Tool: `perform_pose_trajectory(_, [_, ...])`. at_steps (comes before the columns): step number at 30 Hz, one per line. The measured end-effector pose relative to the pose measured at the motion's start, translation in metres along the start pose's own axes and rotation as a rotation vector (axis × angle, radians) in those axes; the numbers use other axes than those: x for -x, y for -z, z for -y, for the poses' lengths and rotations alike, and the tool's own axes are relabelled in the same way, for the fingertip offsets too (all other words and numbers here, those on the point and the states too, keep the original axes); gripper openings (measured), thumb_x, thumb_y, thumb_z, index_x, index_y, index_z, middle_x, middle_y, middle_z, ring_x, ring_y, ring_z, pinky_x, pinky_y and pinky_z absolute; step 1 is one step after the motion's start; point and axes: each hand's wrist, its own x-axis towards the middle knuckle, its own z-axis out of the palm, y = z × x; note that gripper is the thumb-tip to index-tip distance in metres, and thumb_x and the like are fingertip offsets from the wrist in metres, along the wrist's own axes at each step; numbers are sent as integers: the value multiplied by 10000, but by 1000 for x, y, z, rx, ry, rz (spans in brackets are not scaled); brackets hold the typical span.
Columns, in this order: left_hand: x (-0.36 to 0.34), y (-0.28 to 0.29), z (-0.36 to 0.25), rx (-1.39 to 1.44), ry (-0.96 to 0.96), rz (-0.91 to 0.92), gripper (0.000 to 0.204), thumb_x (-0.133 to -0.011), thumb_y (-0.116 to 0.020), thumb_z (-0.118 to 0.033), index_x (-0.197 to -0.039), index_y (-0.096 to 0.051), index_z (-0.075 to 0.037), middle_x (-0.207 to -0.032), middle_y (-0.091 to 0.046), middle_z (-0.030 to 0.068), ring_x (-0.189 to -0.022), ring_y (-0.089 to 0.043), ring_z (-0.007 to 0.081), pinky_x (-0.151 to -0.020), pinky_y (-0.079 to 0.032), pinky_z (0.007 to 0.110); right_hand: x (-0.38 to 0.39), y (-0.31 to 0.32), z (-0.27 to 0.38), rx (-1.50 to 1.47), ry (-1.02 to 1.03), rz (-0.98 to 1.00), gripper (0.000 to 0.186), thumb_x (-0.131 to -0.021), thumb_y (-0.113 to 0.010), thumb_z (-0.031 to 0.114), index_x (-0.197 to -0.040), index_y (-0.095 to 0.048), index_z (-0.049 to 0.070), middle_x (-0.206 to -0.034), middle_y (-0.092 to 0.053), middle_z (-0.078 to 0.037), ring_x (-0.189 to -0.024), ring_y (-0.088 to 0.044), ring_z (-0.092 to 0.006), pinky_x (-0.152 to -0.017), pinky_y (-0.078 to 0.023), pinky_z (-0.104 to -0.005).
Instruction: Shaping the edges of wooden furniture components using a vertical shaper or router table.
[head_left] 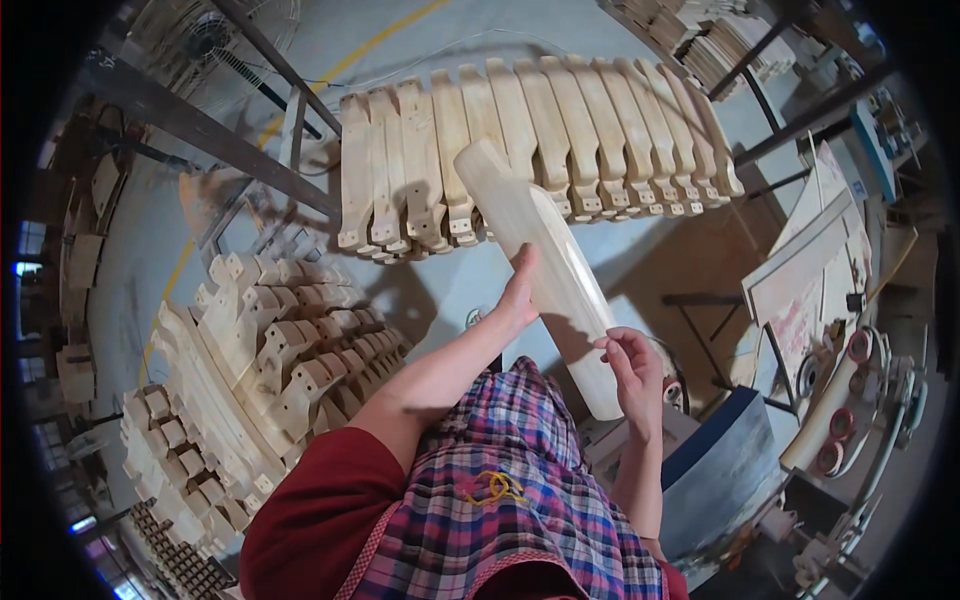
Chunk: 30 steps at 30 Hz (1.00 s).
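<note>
A long, pale, smoothly shaped wooden piece slants across the middle in front of me, its narrower end far and to the left. My left hand grips it by its left edge, the thumb lying on top and the other fingers hidden beneath. On the right edge, nearer the close end, my right hand has its fingers curled and its fingertips pinched at the wood. Behind the far end stands a long row of similar shaped wooden pieces, packed side by side in layers.
More shaped wooden parts are stacked high at my left. A belt sanding machine stands at the right, near a dark blue curved pad and a leaning panel. Dark metal bars cross at the upper left, near a fan.
</note>
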Motion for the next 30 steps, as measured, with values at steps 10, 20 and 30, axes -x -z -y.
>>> perform_pose_trajectory(10, [-17, -66, -102, -586, -312, 309, 421, -672, -726, -52, -1065, -577, -76, -965, -627, 69, -865, -578, 158, -786, -467, 316, -126, 32, 29, -389, -413, 104, 398, -920, -468, 344, -1094, -545, -6, -956, -632, -145, -799, -584, -176, -712, -463, -267])
perform_pose_trajectory(20, [-100, -49, -139, -1775, -1172, 501, 275, -644, -673, -123, -893, -558, -142, -828, -522, -4, -895, -497, 177, -944, -318, 406, -228, 8, 86, 355, -527, 627, 777, -850, -506, 506, -1364, -293, -36, -1291, -445, -197, -1055, -510, -256, -900, -387, -346])
perform_pose_trajectory(30, [-188, 8, -219, -2025, -1266, 283, 150, -723, -562, -98, -863, -536, -145, -874, -518, -1, -949, -490, 166, -1002, -270, 389, -388, -98, -9, 481, -389, 647, 922, -692, -726, 289, -1385, -212, -35, -1184, -467, -249, -1032, -517, -291, -891, -414, -341])
